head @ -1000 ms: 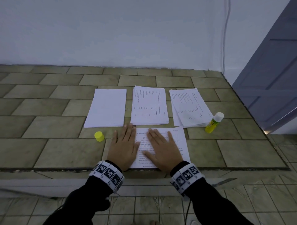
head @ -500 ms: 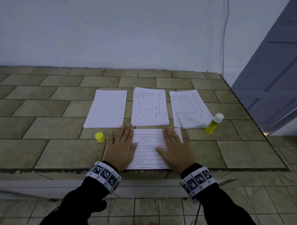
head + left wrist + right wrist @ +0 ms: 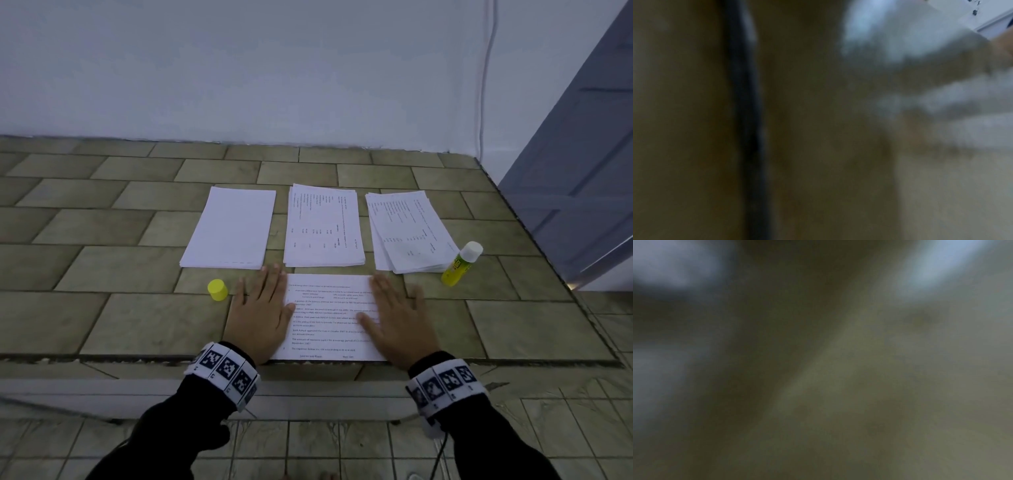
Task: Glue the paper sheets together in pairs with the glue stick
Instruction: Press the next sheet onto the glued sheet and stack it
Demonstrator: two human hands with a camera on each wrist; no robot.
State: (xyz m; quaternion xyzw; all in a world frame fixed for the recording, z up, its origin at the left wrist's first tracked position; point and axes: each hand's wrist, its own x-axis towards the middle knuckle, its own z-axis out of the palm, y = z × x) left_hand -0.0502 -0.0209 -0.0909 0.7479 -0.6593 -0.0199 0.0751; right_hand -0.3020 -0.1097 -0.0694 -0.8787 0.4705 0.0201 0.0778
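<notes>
**Palms spread outward across a freshly joined pair**

Compared with a second ago, when both hands lay close together near the middle of the printed sheet (image 3: 329, 315), they are now set well apart: the left hand (image 3: 262, 313) is laid flat over the sheet's left edge and the right hand (image 3: 399, 320) over its right edge, fingers straight and nothing grasped in either grip. This outward sweep is judged to be the smoothing of a glued pair, so that the bond is pressed to the margins.

The sheet is thin, matte white paper with rows of small print, lying flat at the near edge of the tiled surface (image 3: 120, 318), whose glazed olive tiles are set in dark grout. Behind it three paper stacks are ranged: a blank stack (image 3: 229, 228), a printed stack (image 3: 323, 226) and a fanned stack (image 3: 407, 231). The glue stick (image 3: 460, 263), a smooth yellow cylinder with a white end, lies tilted beside the fanned stack; its yellow cap (image 3: 217, 290) stands apart near the left hand. Both wrist views are too blurred to confirm contact.
</notes>
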